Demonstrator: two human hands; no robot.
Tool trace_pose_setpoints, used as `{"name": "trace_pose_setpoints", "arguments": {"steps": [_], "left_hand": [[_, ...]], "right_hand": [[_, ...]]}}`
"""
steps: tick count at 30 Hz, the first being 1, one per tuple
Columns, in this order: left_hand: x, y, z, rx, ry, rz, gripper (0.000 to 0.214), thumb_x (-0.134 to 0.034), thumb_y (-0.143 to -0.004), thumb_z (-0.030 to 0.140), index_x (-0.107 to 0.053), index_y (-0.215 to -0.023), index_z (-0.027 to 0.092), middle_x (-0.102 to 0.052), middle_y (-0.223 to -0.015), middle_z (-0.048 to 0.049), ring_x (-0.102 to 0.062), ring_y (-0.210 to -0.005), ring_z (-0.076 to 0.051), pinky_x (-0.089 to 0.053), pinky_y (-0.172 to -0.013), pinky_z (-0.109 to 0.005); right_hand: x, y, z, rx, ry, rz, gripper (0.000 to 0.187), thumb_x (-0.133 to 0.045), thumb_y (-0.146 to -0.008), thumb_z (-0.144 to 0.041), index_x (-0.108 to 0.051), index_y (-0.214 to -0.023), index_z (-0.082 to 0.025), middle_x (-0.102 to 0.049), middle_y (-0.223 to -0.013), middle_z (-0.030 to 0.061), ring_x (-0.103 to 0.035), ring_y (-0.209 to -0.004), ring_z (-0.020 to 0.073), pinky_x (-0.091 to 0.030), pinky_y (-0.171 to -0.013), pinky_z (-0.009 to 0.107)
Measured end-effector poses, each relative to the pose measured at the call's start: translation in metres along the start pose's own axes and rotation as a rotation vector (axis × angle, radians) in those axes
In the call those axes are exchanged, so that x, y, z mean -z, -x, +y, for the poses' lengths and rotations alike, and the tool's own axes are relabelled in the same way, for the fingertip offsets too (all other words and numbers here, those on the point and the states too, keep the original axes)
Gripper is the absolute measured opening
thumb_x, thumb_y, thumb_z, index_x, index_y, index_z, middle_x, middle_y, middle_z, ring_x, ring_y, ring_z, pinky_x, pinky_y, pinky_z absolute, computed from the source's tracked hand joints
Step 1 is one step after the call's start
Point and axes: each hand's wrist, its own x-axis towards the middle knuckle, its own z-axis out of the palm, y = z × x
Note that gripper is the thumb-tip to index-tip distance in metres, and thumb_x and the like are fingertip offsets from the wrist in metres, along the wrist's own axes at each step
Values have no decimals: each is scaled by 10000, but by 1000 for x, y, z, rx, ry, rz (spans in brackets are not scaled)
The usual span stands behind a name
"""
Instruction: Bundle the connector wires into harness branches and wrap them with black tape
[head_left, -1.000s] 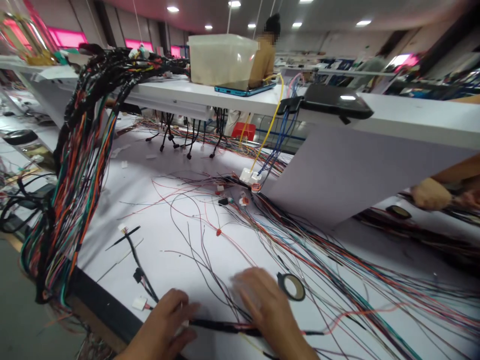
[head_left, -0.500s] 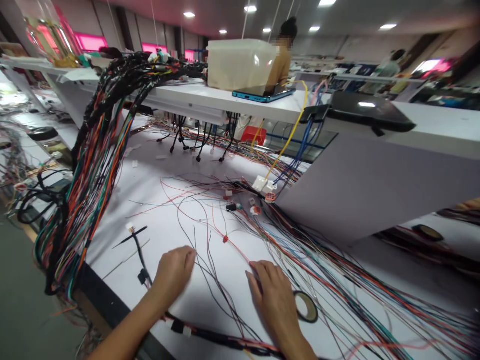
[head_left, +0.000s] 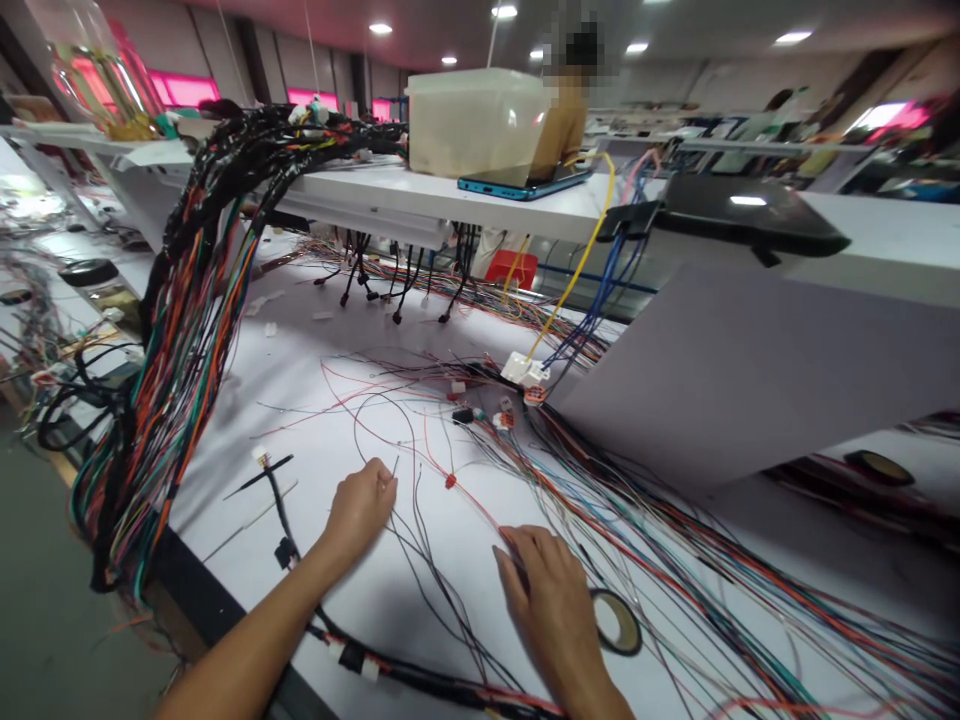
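My left hand (head_left: 361,508) is closed in a pinch just above the white table. A thin dark wire (head_left: 396,466) pokes up from its fingertips, its end pointing away from me. To the right, my right hand (head_left: 550,598) lies low over the table with curled fingers. A red wire (head_left: 478,503) runs into its fingertips from a small red connector (head_left: 451,481); the part under the fingers is hidden. Between the hands, several loose dark wires (head_left: 433,557) cross the table. Beside the right hand lies a roll of black tape (head_left: 617,622).
A thick wire harness (head_left: 196,290) hangs over the shelf at left. A taped cable (head_left: 420,677) crosses near me. Many wires (head_left: 675,545) spread right, beside white and orange connectors (head_left: 525,372). A phone (head_left: 517,187) and plastic bin (head_left: 476,125) sit on the shelf; a person (head_left: 566,120) is beyond.
My left hand has moved slightly away from me and now has a dark wire's end showing at its fingertips. My right hand has stayed almost in place.
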Motion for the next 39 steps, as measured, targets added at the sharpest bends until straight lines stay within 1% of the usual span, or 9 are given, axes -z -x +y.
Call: {"name": "trace_pose_setpoints", "arguments": {"steps": [5, 10, 12, 15, 17, 22, 28, 34, 39], "left_hand": [[8, -5, -10, 32, 55, 70, 192, -469, -807, 352, -448, -666, 224, -513, -549, 47, -480, -531, -139, -326, -542, -236], [15, -6, -13, 15, 118, 131, 312, -519, -787, 405, -407, -568, 213, -410, -477, 55, -397, -486, -129, -284, -528, -255], [11, -1, -5, -43, 332, -52, 341, -538, -780, 460, -464, -575, 198, -376, -463, 60, -379, -470, -115, -297, -514, -254], [0, 13, 14, -69, 786, -569, 352, -564, -777, 497, -588, -851, 154, -550, -643, 3, -497, -565, -132, -378, -533, -259], [-9, 20, 28, -7, 1046, -709, 411, -579, -780, 489, -541, -1027, 162, -609, -835, -48, -572, -701, -159, -436, -598, -280], [-11, 9, 32, 122, 1140, -310, 360, -552, -769, 543, -498, -819, 190, -554, -664, 10, -555, -601, -146, -411, -540, -251], [6, -17, 0, -2, 179, 40, 506, -442, -798, 590, -493, -477, 202, -460, -434, 7, -439, -484, -160, -291, -515, -264], [-3, -10, -4, -150, 195, 22, 502, -420, -829, 555, -474, -485, 193, -410, -440, 32, -390, -484, -136, -271, -521, -256], [-8, -7, -3, -166, 355, -21, 486, -473, -802, 565, -511, -510, 178, -364, -445, 44, -349, -481, -122, -259, -508, -251]], "right_hand": [[8, -1, -5, -99, -256, 88, 233, -434, -933, -329, -590, -816, -200, -606, -761, 44, -552, -722, 197, -421, -691, 346], [18, -2, -10, -262, -471, 220, 186, -477, -916, -319, -610, -874, -196, -647, -790, 41, -607, -711, 174, -475, -643, 281], [19, -1, -13, -204, -488, 216, 174, -470, -921, -290, -613, -908, -192, -649, -776, 38, -608, -695, 163, -475, -626, 268], [15, 1, -17, 1, -480, 67, 190, -436, -939, -241, -619, -951, -189, -650, -773, 37, -598, -688, 145, -465, -636, 256], [10, 4, -21, 114, -421, -71, 215, -426, -947, -243, -636, -943, -197, -644, -741, 28, -585, -664, 139, -449, -636, 258], [15, 4, -27, 53, -424, -227, 225, -447, -948, -294, -658, -950, -217, -633, -778, 23, -593, -724, 141, -450, -664, 252], [42, -43, 0, -96, -303, -161, 165, -497, -908, -243, -654, -947, -213, -648, -923, 43, -588, -887, 167, -452, -811, 281], [20, -100, 53, -292, -91, -15, 158, -565, -823, -213, -664, -720, -143, -647, -786, 118, -585, -818, 243, -417, -741, 338], [17, -104, 62, -290, -166, 70, 239, -451, -872, -213, -636, -730, -161, -662, -797, 76, -591, -806, 200, -421, -755, 300]]}}
